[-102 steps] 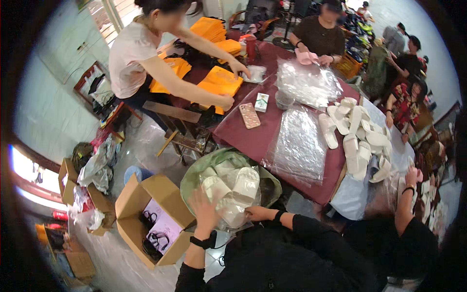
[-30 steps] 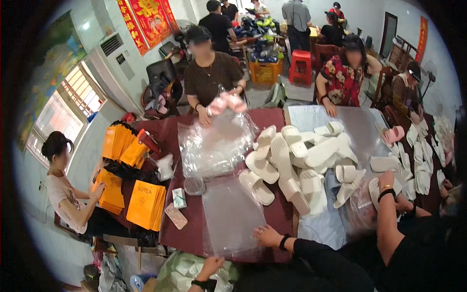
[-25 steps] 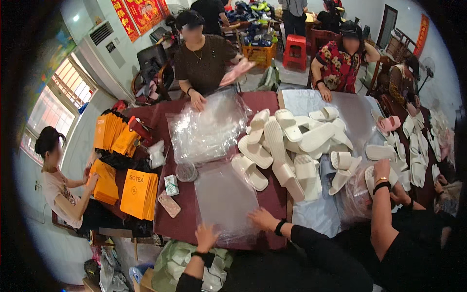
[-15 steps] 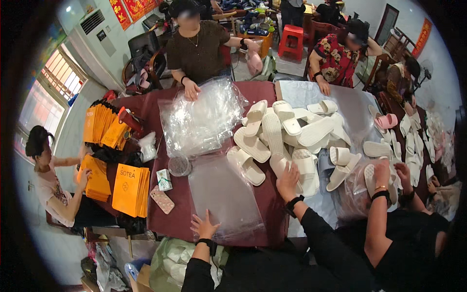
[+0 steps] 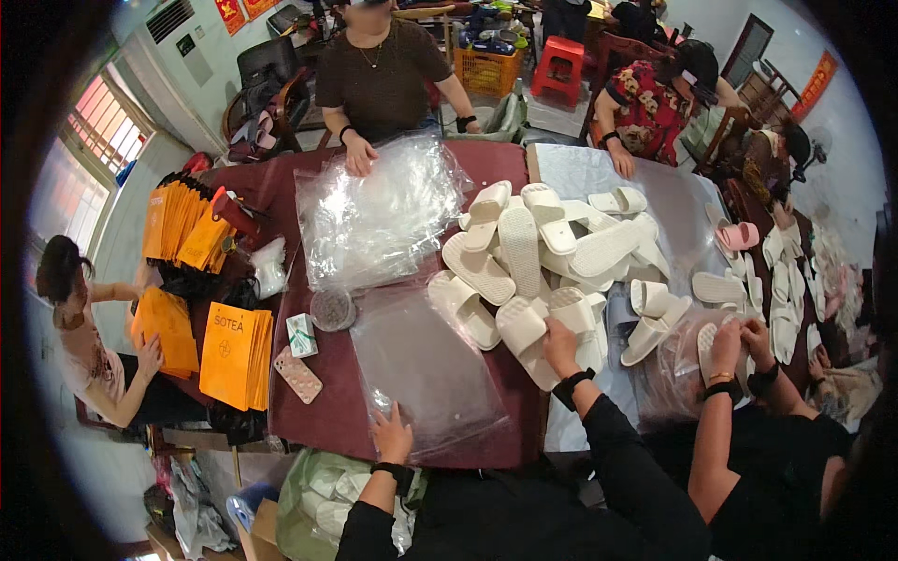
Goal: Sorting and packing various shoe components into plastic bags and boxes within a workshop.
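Observation:
My right hand [image 5: 561, 349] grips a cream slipper [image 5: 522, 325] by its side, at the near edge of a heap of cream slippers [image 5: 599, 251]. My left hand [image 5: 392, 438] lies on the near left part of a flat clear plastic bag [image 5: 430, 374], its fingers stretched out and slightly apart. Beyond that bag spreads a thick stack of clear plastic bags [image 5: 374, 220], with another person's hand [image 5: 359, 157] on its far edge. Some fingers of my right hand are hidden behind the slipper.
On the left are orange bags [image 5: 234, 355], a phone [image 5: 298, 376], a small white-green box [image 5: 301, 335] and a round clear container [image 5: 332, 310]. A co-worker's hands [image 5: 734, 346] handle a slipper at the right. A green sack [image 5: 309, 486] stands below the table's near edge.
My right hand has closed on a slipper and shifted it a little nearer and left. My left hand's fingers have drawn closer together on the bag. The person opposite has lowered a pink item out of sight.

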Demonstrator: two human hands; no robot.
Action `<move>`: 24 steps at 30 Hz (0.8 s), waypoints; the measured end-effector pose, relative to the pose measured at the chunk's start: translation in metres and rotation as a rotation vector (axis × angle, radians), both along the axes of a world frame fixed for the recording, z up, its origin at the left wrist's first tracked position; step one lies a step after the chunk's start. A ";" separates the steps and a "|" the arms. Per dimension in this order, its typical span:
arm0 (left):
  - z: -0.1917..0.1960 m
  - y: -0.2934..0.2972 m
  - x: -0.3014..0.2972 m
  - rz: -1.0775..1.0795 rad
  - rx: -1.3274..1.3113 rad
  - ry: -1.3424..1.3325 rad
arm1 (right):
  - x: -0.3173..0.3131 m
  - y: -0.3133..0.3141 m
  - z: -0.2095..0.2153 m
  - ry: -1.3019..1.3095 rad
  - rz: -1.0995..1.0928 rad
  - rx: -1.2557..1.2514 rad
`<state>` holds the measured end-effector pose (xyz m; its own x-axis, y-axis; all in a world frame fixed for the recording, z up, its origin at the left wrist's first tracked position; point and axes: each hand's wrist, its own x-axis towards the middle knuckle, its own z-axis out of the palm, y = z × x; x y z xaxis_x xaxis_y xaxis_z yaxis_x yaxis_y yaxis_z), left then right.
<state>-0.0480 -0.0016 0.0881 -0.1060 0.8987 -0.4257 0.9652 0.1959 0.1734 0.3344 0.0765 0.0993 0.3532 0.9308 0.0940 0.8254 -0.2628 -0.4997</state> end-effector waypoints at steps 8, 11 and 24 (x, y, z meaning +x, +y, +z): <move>0.024 -0.006 0.018 -0.185 0.104 0.107 | -0.002 -0.047 -0.019 0.104 -0.360 -0.041; 0.028 -0.002 0.017 -0.388 0.276 0.180 | -0.006 -0.043 -0.030 0.003 -0.585 0.021; -0.014 -0.010 0.011 -0.797 0.040 -0.034 | 0.013 -0.037 -0.063 0.144 -0.464 0.129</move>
<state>-0.0365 -0.0118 0.0745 0.5874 0.7130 -0.3828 0.8060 -0.5579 0.1977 0.3475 0.0394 0.0364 0.7453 0.6563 0.1178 0.5560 -0.5142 -0.6530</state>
